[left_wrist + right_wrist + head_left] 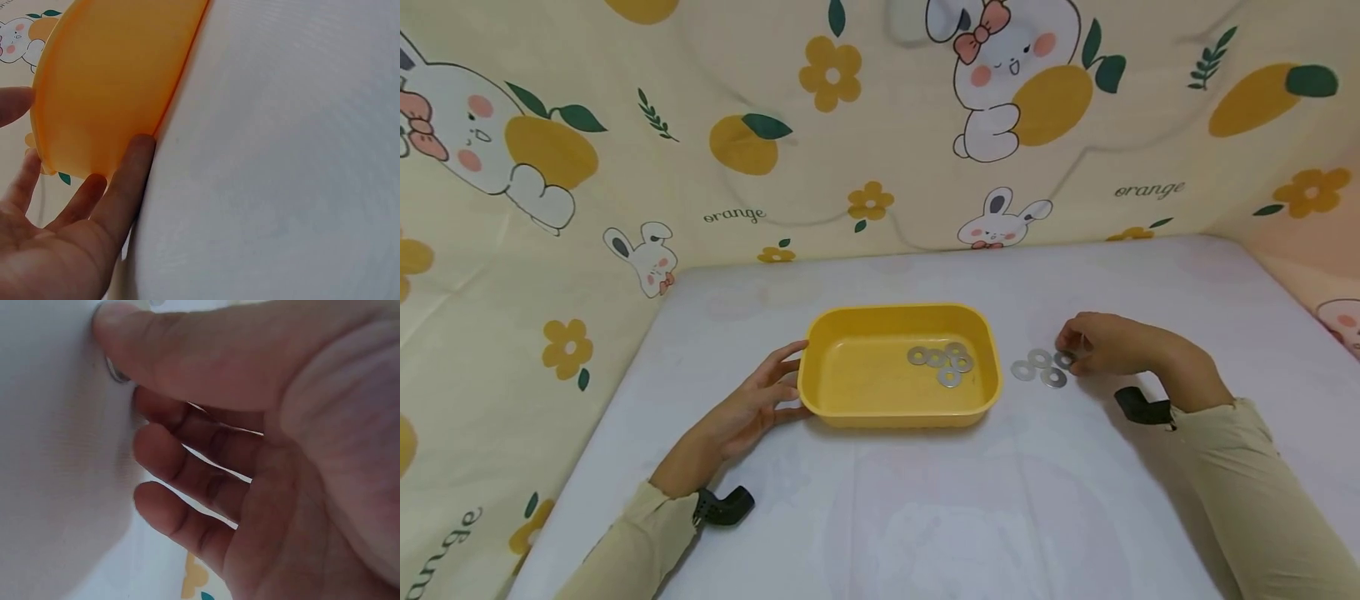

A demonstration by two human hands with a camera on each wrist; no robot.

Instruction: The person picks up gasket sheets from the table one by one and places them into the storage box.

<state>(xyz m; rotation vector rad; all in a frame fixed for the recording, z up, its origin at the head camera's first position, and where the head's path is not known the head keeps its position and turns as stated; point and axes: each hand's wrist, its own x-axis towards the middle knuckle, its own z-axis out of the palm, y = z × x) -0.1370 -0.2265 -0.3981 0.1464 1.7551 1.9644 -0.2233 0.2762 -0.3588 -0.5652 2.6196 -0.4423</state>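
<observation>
A yellow tray (857, 367) sits on the white table, with several flat metal washers (943, 382) in its right half. My left hand (751, 410) is at the tray's left end, its fingers spread and touching the rim and outer wall. In the left wrist view, fingertips (145, 142) press along the tray's side (112, 94). To the right of the tray, my right hand (1112, 343) reaches down to the table and pinches a washer (1057, 359) by its edge. The thumb covers most of that washer in the right wrist view.
Several more loose washers (1016, 372) lie on the table between the tray and my right hand. A cloth (887, 142) printed with rabbits and oranges stands behind and beside the white tabletop (880, 508). Each wrist carries a small black camera (1144, 407).
</observation>
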